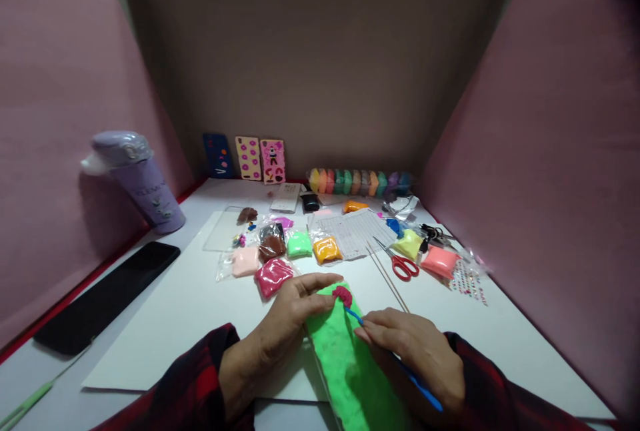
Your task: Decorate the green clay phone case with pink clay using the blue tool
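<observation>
Detail work on a small crimson clay piece [343,295] seems to be the step in hand. It lies near the far end of a green-covered panel [340,357], which slants toward the person at the bottom of the view, over the near edge of a white board [175,337]. The left hand [293,307] grips the panel's far left edge, thumb on top beside the crimson piece. The right hand [415,351] is closed around a slim blue tool [423,391], its tip at the lower edge of that piece; whether it presses in or only touches is too small to tell. The next move likely calls for a steady panel and light, short strokes, so the soft-looking green layer stays unmarked.
</observation>
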`<state>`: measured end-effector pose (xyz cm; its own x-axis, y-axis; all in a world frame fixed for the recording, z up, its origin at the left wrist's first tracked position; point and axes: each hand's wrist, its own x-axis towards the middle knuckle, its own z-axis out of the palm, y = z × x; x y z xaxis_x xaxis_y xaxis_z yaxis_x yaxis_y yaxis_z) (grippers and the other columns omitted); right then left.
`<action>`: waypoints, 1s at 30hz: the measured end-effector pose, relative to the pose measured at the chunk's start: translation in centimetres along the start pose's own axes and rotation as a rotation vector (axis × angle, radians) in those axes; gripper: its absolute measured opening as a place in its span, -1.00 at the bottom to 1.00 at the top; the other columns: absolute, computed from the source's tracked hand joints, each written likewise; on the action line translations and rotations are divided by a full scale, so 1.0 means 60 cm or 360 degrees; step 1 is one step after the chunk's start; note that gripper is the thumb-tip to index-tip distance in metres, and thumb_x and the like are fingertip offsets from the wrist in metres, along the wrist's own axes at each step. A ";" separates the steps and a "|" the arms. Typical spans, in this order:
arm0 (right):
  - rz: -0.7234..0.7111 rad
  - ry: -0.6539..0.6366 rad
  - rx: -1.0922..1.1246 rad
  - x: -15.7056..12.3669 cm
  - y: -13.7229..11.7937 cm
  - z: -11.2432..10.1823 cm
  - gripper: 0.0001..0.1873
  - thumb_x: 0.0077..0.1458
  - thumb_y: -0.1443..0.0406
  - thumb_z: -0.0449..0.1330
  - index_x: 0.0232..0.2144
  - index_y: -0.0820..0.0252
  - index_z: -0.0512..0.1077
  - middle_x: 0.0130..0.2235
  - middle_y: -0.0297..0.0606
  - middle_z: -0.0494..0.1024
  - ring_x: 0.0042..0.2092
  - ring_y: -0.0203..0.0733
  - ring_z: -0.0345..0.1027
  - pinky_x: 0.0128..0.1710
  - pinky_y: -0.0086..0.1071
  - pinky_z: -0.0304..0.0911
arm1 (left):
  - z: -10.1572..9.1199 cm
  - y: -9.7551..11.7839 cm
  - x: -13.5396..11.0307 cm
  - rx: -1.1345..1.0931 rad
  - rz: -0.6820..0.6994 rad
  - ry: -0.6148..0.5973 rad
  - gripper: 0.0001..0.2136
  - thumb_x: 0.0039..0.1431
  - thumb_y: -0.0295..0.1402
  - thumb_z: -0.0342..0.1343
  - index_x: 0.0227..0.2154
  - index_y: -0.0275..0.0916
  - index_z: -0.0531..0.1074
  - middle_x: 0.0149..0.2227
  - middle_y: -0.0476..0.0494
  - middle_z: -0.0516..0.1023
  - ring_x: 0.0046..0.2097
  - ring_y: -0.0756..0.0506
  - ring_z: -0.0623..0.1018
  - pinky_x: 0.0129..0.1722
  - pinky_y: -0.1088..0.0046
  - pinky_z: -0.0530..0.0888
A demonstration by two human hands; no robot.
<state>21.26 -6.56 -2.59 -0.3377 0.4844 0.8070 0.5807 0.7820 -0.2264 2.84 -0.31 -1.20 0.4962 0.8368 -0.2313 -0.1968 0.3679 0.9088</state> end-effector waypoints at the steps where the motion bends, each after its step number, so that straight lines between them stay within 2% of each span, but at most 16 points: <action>1: 0.0006 0.0030 0.0004 -0.001 0.001 0.001 -0.87 0.19 0.42 0.14 -0.20 0.26 0.45 -0.36 -0.22 0.59 -0.35 -0.25 0.50 -0.39 -0.43 0.39 | 0.001 0.000 0.000 -0.0007 -0.0008 0.0006 -0.60 -0.11 -0.41 0.28 -0.11 -0.36 0.51 -0.21 -0.28 0.57 -0.25 -0.17 0.53 -0.21 0.31 0.39; 6: 0.0004 0.0036 -0.0031 0.001 0.001 0.003 -0.89 0.22 0.40 0.12 -0.23 0.23 0.44 -0.38 -0.27 0.58 -0.38 -0.27 0.50 -0.41 -0.45 0.38 | 0.004 0.000 -0.004 -0.0062 -0.0024 0.0042 -0.60 -0.09 -0.40 0.28 -0.11 -0.34 0.50 -0.21 -0.28 0.57 -0.29 -0.14 0.54 -0.24 0.33 0.40; 16: 0.0006 0.0060 -0.0054 0.005 -0.002 0.003 -0.89 0.18 0.42 0.16 -0.23 0.24 0.45 -0.38 -0.25 0.58 -0.38 -0.26 0.50 -0.41 -0.44 0.40 | -0.002 0.002 0.004 -0.0020 0.0009 -0.0004 -0.62 -0.12 -0.45 0.31 -0.15 -0.36 0.54 -0.24 -0.29 0.59 -0.26 -0.16 0.55 -0.22 0.33 0.40; 23: -0.0002 0.0062 -0.0087 0.000 0.000 -0.001 -0.86 0.19 0.42 0.13 -0.20 0.21 0.44 -0.36 -0.25 0.61 -0.37 -0.22 0.53 -0.43 -0.43 0.42 | 0.003 0.005 -0.004 -0.0007 -0.0007 0.0040 -0.61 -0.10 -0.43 0.30 -0.13 -0.36 0.52 -0.18 -0.31 0.59 -0.22 -0.18 0.55 -0.20 0.32 0.40; 30: 0.0018 0.0040 -0.0116 0.012 -0.010 -0.005 -0.89 0.18 0.41 0.16 -0.22 0.20 0.44 -0.37 -0.25 0.61 -0.36 -0.23 0.53 -0.40 -0.44 0.43 | 0.002 0.004 -0.002 -0.0004 -0.0013 0.0014 -0.62 -0.09 -0.44 0.29 -0.13 -0.35 0.52 -0.22 -0.28 0.60 -0.27 -0.16 0.55 -0.23 0.35 0.40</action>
<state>20.91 -6.81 -1.72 -0.3127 0.4827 0.8181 0.6372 0.7453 -0.1962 2.84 -0.37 -0.92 0.4902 0.8374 -0.2418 -0.1951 0.3758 0.9059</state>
